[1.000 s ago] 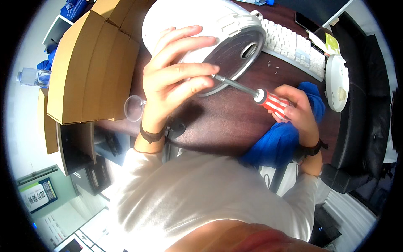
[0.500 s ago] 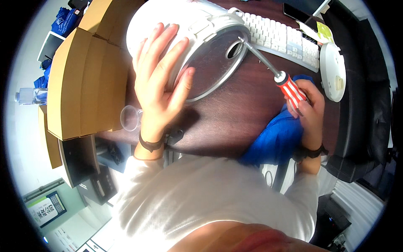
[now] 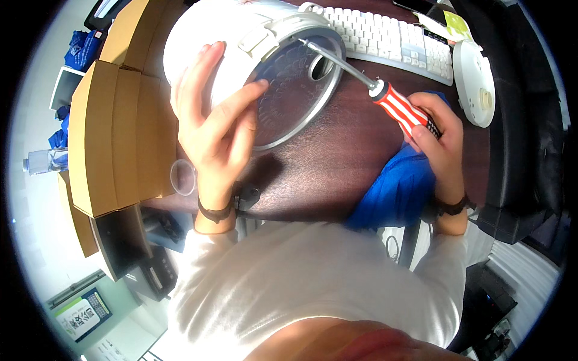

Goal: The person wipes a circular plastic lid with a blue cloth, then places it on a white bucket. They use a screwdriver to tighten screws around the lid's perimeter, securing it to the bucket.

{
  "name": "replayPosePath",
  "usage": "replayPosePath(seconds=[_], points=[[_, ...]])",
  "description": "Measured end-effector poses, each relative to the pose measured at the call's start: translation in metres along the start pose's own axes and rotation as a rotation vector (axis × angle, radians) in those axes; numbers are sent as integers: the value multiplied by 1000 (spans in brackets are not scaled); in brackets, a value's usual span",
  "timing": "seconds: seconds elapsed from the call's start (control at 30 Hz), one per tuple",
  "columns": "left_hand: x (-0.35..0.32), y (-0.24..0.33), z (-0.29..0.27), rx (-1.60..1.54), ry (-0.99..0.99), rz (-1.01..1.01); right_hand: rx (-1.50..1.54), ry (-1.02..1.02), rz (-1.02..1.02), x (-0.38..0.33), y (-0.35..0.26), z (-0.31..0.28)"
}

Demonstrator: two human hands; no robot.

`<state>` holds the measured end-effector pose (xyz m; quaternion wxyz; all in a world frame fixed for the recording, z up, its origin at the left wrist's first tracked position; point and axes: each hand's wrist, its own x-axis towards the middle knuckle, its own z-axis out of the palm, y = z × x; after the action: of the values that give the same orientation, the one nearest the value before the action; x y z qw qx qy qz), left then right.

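Note:
A white tub-like container with a clear round lid lies on its side at the upper left of the desk. The lid has a round hole near its right side. My left hand rests on the container's near side, fingers apart, index fingertip at the lid's rim. In my right hand is a screwdriver with a red-and-white striped handle, gripped by fingers and thumb. Its metal shaft points up and left, the tip over the lid near the upper rim. I cannot tell whether it touches.
Behind is a white keyboard; a white oval part lies at right. Cardboard boxes stand at left, beside a small clear cup. Blue cloth hangs over the dark desk's front edge.
The screwdriver has moved left and slightly up, its tip shifting from beside the lid's hole toward the upper rim. My left hand's fingers have bent more and shifted on the container.

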<state>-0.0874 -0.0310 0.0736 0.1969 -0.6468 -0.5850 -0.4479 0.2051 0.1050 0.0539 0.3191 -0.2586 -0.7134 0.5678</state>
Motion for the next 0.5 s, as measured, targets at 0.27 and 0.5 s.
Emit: replayPosePath(seconds=[0.27,0.5], points=[[2,8,-1,71,-45,9,-6,-27,-16,3,0,3],[2,10,-3,67,-66,-22,-134,5,-68,1,-10,7]])
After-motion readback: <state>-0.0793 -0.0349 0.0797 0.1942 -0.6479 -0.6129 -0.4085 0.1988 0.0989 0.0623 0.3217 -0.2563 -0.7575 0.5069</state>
